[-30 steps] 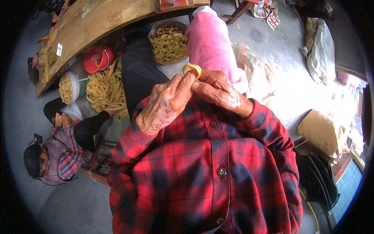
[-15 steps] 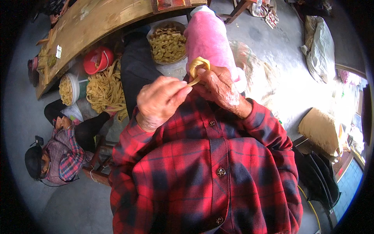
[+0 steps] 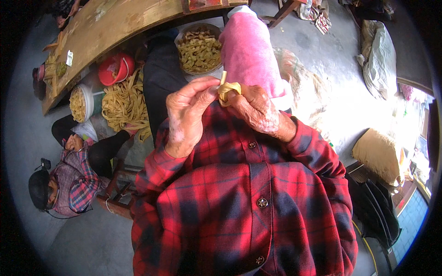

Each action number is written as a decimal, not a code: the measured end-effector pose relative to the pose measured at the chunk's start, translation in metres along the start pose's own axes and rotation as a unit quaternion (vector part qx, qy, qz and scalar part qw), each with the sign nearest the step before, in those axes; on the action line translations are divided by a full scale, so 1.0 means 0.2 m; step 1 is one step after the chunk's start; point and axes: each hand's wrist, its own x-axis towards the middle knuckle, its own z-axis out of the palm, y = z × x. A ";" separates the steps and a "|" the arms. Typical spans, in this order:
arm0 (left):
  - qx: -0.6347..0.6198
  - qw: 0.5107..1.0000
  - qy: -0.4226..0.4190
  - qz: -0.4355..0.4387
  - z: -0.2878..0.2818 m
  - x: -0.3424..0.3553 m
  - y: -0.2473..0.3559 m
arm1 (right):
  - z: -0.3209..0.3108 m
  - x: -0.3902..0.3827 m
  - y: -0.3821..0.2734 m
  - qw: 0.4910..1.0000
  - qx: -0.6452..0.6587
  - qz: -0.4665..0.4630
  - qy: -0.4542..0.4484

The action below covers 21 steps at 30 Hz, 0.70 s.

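Observation:
At my chest, a yellowish strip is twisted into a small knot [image 3: 229, 92], with a short pale end [image 3: 223, 77] standing up from it. My right hand [image 3: 258, 111] is closed on the knot, thumb pressed on it. My left hand [image 3: 186, 115] is closed with thumb and fingertips together at the pale end, touching the knot's left side. Beyond them are my dark trouser leg [image 3: 161, 83] and a pink cloth [image 3: 246, 50] over the other leg, with a round basin [image 3: 198, 50] of small knotted pieces between.
A wooden table [image 3: 115, 18] spans the upper left. Below it are a red bucket [image 3: 110, 69], a white bucket [image 3: 82, 103] and loose yellow strips [image 3: 119, 103]. A co-worker [image 3: 69, 179] sits lower left by a wooden stool [image 3: 117, 202]. Sacks [image 3: 377, 60] and a tan bundle [image 3: 377, 156] lie at right.
The loop in my right hand has moved down and become a tighter knot, with an end now pointing up. My left hand has shifted up to pinch beside it.

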 end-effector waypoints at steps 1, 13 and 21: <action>0.021 1.000 -0.007 0.009 0.01 0.00 0.00 | 0.00 0.00 -0.01 1.000 0.003 0.005 -0.003; 0.105 0.989 0.013 0.102 0.08 -0.05 0.03 | 0.05 -0.01 -0.03 0.999 0.027 -0.018 0.024; -0.091 0.995 -0.046 -0.001 0.07 -0.05 0.10 | 0.03 -0.02 -0.12 0.997 0.079 0.003 0.016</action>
